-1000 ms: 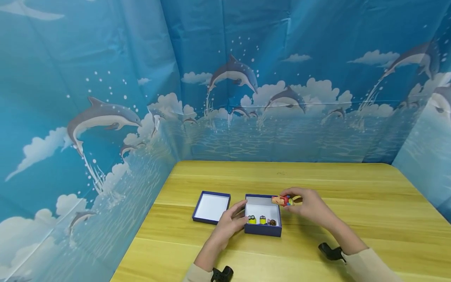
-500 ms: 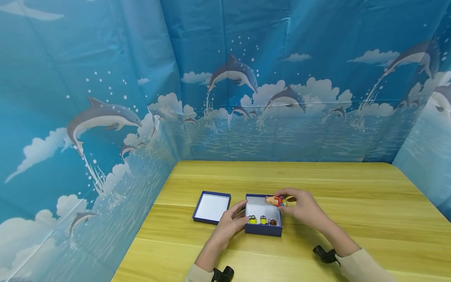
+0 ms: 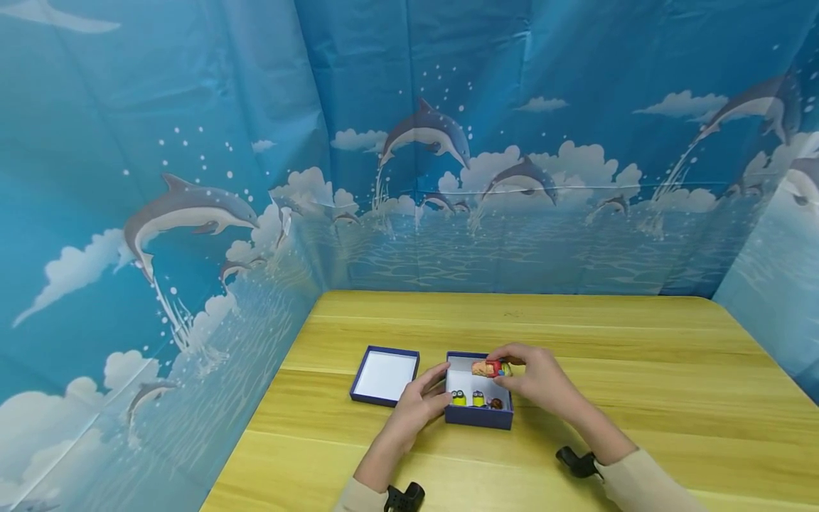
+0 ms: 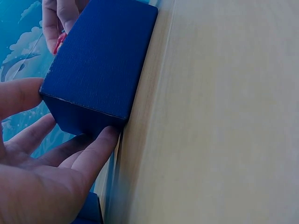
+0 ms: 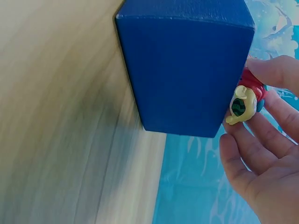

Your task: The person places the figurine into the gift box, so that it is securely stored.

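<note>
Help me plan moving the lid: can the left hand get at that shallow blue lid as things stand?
Probably yes: the lid lies close beside the left hand, with nothing visible between, though the hand would first have to leave the box.

- Head view: from above the person's side of the wooden table (image 3: 608, 334), facing forward and down; the most distant of the three, taking in the dolphin-printed backdrop (image 3: 409, 249) and both forearms.
- Left wrist view: close and low, rolled sideways, so the tabletop fills the right side; it looks past the left hand (image 3: 419, 404) at the blue box (image 3: 478, 418)'s outer walls.
- Right wrist view: also close and rolled, tabletop on the left; the box looms ahead, with the right hand (image 3: 537, 377) at the right edge.
- Shared: all three show box, table, backdrop and the toy figurine (image 3: 491, 368), barely visible from the left wrist.
</note>
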Demonstrator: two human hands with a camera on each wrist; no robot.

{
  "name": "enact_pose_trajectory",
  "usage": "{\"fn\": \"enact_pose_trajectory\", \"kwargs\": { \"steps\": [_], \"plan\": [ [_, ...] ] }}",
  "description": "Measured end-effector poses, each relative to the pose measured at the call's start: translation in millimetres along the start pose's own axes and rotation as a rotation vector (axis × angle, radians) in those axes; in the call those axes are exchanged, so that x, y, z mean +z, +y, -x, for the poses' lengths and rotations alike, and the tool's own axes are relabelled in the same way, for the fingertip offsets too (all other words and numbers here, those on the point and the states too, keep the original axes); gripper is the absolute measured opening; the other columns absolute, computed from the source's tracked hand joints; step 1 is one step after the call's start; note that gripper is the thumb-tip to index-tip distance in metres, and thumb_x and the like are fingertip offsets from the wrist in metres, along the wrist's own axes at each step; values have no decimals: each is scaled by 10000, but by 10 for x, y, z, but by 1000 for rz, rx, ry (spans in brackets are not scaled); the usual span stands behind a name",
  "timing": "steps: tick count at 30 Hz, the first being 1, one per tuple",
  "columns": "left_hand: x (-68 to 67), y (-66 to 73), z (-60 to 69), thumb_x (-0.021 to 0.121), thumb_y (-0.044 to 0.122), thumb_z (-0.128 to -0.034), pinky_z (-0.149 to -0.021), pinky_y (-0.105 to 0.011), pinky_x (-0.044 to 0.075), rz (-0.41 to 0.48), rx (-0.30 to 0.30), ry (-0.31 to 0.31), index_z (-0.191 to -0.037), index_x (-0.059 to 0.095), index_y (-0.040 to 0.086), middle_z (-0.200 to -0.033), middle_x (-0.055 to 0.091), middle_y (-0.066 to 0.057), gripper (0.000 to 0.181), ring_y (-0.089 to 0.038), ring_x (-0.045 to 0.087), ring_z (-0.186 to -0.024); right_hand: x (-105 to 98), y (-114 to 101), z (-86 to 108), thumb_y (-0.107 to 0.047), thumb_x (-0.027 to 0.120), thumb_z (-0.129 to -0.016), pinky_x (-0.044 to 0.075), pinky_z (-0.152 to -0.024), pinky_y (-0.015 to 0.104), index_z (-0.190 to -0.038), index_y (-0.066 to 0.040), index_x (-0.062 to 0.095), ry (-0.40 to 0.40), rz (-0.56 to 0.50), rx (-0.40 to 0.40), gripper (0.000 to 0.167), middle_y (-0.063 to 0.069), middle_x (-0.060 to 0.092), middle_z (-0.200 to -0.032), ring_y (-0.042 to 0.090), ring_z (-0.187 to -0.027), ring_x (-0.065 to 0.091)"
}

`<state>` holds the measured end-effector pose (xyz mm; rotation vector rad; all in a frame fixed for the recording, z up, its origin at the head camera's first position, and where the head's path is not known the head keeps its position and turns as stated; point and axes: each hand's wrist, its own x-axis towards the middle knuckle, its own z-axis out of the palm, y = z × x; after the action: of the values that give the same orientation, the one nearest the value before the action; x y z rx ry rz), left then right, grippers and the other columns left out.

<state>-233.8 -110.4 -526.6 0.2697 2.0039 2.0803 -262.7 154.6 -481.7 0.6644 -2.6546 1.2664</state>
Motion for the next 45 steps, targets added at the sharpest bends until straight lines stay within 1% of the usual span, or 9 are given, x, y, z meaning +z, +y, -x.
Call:
{"fn": "enact_pose_trajectory", "kwargs": {
  "steps": [12, 15, 18, 20, 24, 28, 35, 42, 45],
  "plan": [
    [-19, -13, 16, 641, 107, -975, -1071, -429, 446, 5, 3, -8, -1520, 467, 198, -1564, 391, -146, 579, -347, 403, -1407, 92, -40, -46, -111, 843, -825, 556, -882, 512, -1082, -278, 726, -11, -12, -26, 328, -126, 685, -1028, 187, -1039, 656],
    [-18, -9, 16, 636, 109, -981, -1077, -430, 441, 0, 1, -9, -1520, 466, 201, -1568, 388, -136, 573, -348, 397, -1411, 109, -60, -59, -107, 841, -826, 567, -831, 441, -1088, -265, 726, -19, -18, -31, 327, -123, 682, -1017, 164, -1001, 648],
    [-14, -7, 18, 630, 111, -985, -1078, -433, 441, -3, 5, -13, -1519, 468, 202, -1568, 386, -137, 565, -356, 395, -1411, 143, -71, -70, -89, 842, -818, 552, -750, 353, -1082, -252, 727, -13, 1, -33, 331, -117, 679, -1012, 146, -950, 641],
    [-11, -3, 22, 631, 111, -986, -1078, -431, 441, -4, 6, -14, -1516, 471, 204, -1568, 386, -137, 561, -358, 395, -1410, 169, -73, -75, -86, 845, -811, 537, -703, 326, -1074, -251, 730, -6, 22, -27, 330, -115, 678, -1018, 132, -912, 633],
    [-7, 6, 35, 637, 115, -984, -1075, -432, 444, -4, 1, -13, -1515, 472, 209, -1566, 389, -134, 564, -358, 398, -1408, 225, -68, -83, -95, 854, -799, 526, -698, 324, -1059, -256, 733, 1, 57, -24, 329, -114, 678, -1027, 118, -899, 626],
    [-8, 8, 33, 638, 115, -985, -1070, -426, 449, -4, 1, -18, -1519, 467, 207, -1566, 389, -130, 567, -355, 399, -1408, 273, -51, -101, -116, 870, -788, 536, -736, 342, -1050, -255, 737, 0, 94, -28, 325, -118, 689, -1005, 110, -907, 640],
    [-13, 9, 17, 639, 131, -993, -1072, -407, 449, -5, 8, -22, -1512, 472, 240, -1563, 394, -102, 556, -323, 406, -1407, 318, -38, -144, -150, 858, -810, 543, -740, 346, -1063, -236, 748, -25, 159, -27, 289, -107, 708, -984, 112, -900, 658],
    [3, 27, 21, 641, 130, -990, -1070, -414, 451, 0, 2, -15, -1512, 476, 239, -1562, 396, -98, 559, -324, 410, -1402, 336, -49, -173, -168, 856, -815, 514, -677, 310, -1067, -217, 755, -35, 222, -38, 276, -106, 710, -954, 71, -803, 632],
    [3, 31, 27, 646, 138, -988, -1073, -414, 448, 3, 2, -16, -1510, 477, 242, -1562, 398, -85, 559, -321, 408, -1404, 350, -52, -180, -171, 849, -825, 496, -646, 296, -1048, -209, 757, -45, 229, -45, 244, -109, 703, -921, 53, -758, 615]
  ]
}}
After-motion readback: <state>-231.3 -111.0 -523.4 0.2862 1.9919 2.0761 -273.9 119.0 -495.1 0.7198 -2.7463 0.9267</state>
